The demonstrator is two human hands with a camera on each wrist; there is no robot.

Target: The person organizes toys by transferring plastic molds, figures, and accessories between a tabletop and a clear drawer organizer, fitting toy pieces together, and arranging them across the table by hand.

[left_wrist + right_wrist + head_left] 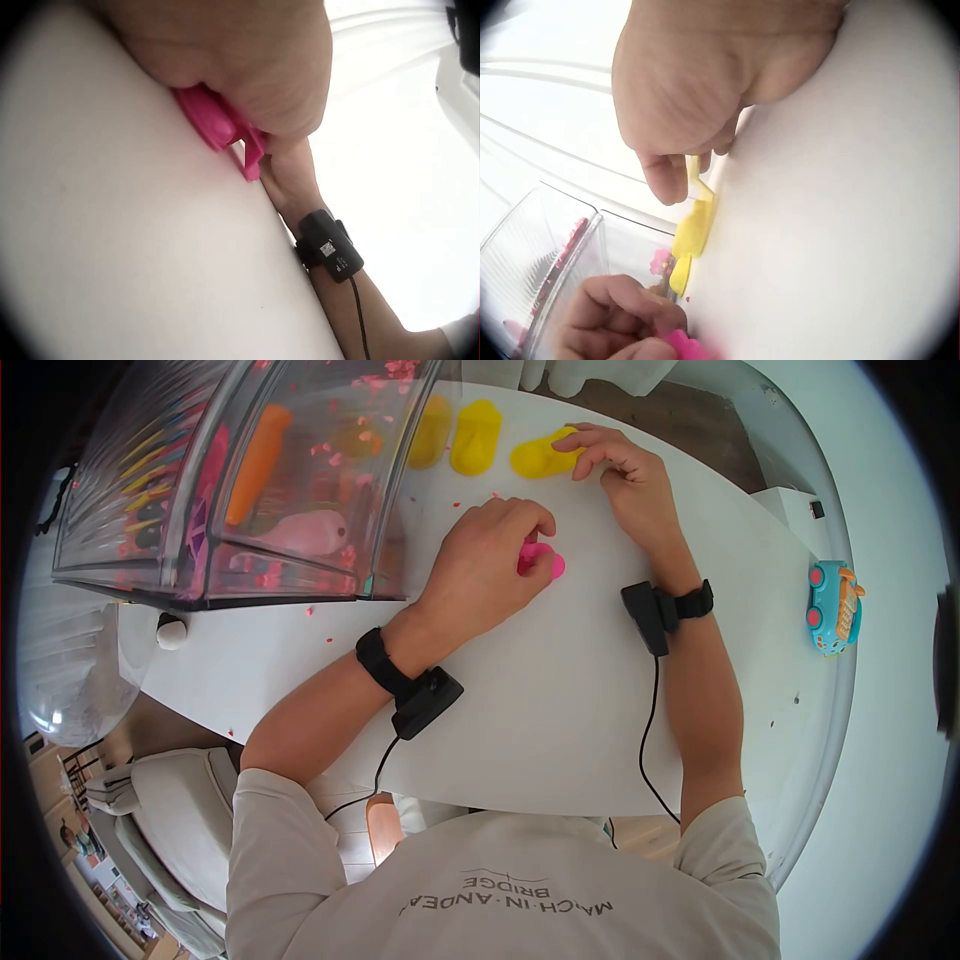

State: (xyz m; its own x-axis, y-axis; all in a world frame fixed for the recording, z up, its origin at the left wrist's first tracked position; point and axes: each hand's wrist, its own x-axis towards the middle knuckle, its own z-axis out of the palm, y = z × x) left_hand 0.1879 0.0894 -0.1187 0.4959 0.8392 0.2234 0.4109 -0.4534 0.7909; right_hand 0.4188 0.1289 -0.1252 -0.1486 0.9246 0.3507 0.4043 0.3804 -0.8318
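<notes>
My left hand [490, 555] holds a bright pink plastic piece [552, 563] low over the white table, its fingers curled round it. The left wrist view shows the smooth, rounded underside of this pink piece [217, 124] and a thin bracket-like part; the palm hides the rest. Farther right, my right hand [628, 475] pinches the end of a yellow oval plastic piece [535, 458] with a raised middle. In the right wrist view, the yellow piece's narrow tab [694, 169] sits between thumb and fingers. Another yellow piece [476, 438] lies beside it at the left.
A clear plastic case [300, 575] stands at the left, with an orange piece [258, 465], a pink piece [308, 532] and other toys inside or seen through it. Small red bits dot the table [560, 710]. A blue toy vehicle [832, 608] stands by the right edge.
</notes>
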